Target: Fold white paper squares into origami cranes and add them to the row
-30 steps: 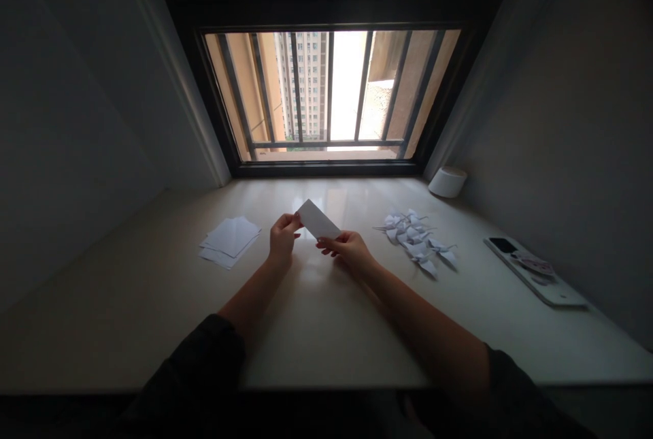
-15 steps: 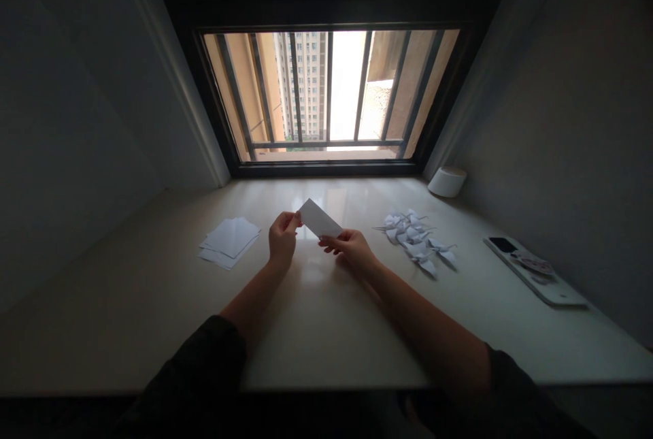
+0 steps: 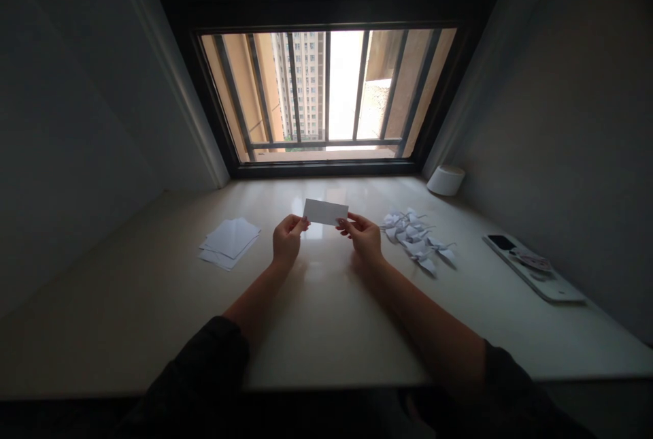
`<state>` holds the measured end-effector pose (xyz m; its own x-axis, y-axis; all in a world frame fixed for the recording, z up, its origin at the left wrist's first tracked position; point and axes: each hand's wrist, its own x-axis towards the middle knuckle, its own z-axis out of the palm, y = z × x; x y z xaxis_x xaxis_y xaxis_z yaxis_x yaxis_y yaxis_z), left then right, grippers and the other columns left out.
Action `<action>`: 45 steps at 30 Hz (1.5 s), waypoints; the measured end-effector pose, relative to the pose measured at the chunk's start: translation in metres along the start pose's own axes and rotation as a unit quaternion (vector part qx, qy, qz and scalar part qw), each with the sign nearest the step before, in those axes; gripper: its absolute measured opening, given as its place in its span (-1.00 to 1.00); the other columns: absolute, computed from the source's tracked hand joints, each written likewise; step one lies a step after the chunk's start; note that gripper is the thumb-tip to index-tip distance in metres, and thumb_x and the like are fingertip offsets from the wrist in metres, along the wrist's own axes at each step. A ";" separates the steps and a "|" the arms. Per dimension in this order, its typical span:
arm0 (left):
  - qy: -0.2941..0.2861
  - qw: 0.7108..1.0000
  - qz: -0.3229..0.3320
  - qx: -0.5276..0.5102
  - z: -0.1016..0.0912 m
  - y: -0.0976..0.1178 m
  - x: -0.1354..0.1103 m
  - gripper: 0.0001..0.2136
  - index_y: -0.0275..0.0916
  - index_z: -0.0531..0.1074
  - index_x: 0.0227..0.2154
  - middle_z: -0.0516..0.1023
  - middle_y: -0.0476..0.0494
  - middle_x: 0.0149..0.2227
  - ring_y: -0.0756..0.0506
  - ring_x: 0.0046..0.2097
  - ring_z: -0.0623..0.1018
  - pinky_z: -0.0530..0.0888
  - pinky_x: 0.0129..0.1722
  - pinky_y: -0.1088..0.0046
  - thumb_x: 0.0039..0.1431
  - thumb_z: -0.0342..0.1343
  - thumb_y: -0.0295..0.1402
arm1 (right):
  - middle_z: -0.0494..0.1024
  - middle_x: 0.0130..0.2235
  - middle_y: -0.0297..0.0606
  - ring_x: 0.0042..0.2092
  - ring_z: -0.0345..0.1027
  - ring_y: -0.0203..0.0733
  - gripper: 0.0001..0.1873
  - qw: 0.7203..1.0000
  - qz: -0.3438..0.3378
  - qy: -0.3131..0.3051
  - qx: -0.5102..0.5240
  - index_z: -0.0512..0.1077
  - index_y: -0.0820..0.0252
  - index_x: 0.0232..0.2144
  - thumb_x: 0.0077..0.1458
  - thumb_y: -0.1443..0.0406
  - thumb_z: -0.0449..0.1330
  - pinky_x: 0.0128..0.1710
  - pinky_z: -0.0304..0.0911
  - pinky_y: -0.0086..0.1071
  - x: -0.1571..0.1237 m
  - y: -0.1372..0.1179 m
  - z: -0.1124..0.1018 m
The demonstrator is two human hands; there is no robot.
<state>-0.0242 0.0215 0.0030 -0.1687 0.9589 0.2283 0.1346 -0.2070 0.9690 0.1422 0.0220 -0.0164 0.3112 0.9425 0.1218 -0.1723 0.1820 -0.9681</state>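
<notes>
Nearest are two dark sleeves [image 3: 191,364], with bare forearms stretched forward from them over the pale counter [image 3: 326,337]. A phone [image 3: 564,290] lies back up by the right-hand wall, with something oval on it that is too dim to make out. Farther in, on the left, a small stack of sheets [image 3: 232,238] lies flat and loosely fanned; these look unworked, though how many there are cannot be counted. Across from them, just beyond the right wrist, lies a cluster of folded pieces [image 3: 417,248] with thin pointed ends, crane-like in shape and seemingly finished. Between the two groups, the left hand [image 3: 287,238] pinches the paper [image 3: 326,212] at its left end, thumb on the near face, and the right hand [image 3: 364,236] grips its right end the same way. The paper is a plain oblong, seemingly held up off the counter. Its outline suggests a sheet folded once, so this piece appears to be at an early stage, with most of its shaping left; whether it has more layers cannot be told. Beyond stand a white pot [image 3: 445,181] in the corner and the barred window [image 3: 326,168].
</notes>
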 end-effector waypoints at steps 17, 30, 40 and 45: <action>-0.031 0.999 -0.006 0.029 -0.003 -0.001 0.001 -0.63 -0.19 0.45 -0.25 0.57 -0.12 -0.42 -0.08 -0.40 0.53 0.35 -0.37 0.44 0.01 0.09 -0.01 | 0.57 -0.42 -0.23 -0.33 0.44 -0.13 -0.69 0.974 -0.143 0.013 -0.173 0.48 0.16 -0.41 -0.05 0.04 0.20 -0.32 0.31 -0.30 -0.003 -0.007 -0.011; -0.120 0.976 -0.085 -0.163 0.001 0.010 -0.001 -0.42 -0.13 0.21 0.05 0.50 -0.28 -0.07 -0.15 -0.13 0.54 0.46 -0.19 0.32 -0.05 0.21 -0.13 | 0.57 -0.28 -0.26 -0.24 0.41 -0.10 -0.82 0.924 -0.223 -0.168 -0.262 0.51 0.05 -0.29 0.01 0.20 0.19 -0.15 0.28 -0.22 -0.019 -0.010 -0.004; -0.119 0.992 0.009 -0.047 0.000 0.007 -0.008 -0.38 -0.11 0.25 0.04 0.51 -0.27 -0.11 -0.20 -0.14 0.55 0.47 -0.23 0.31 -0.15 0.29 -0.19 | 0.58 -0.28 -0.22 -0.22 0.42 -0.06 -0.77 0.937 -0.211 -0.182 -0.212 0.54 0.01 -0.29 -0.03 0.12 0.25 -0.14 0.29 -0.19 -0.021 -0.013 -0.002; -0.115 0.993 0.020 -0.021 0.000 0.006 -0.008 -0.38 -0.07 0.27 0.02 0.52 -0.23 -0.13 -0.21 -0.17 0.56 0.48 -0.24 0.30 -0.17 0.31 -0.21 | 0.57 -0.36 -0.22 -0.29 0.42 -0.09 -0.82 0.926 -0.238 -0.171 -0.238 0.55 0.04 -0.36 0.02 0.15 0.18 -0.21 0.29 -0.22 -0.023 -0.016 -0.002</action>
<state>-0.0219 0.0124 0.0067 0.0639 0.9676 0.2442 0.0960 -0.2495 0.9636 0.1401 -0.0034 -0.0040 -0.0813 0.8361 0.5426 0.3643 0.5316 -0.7646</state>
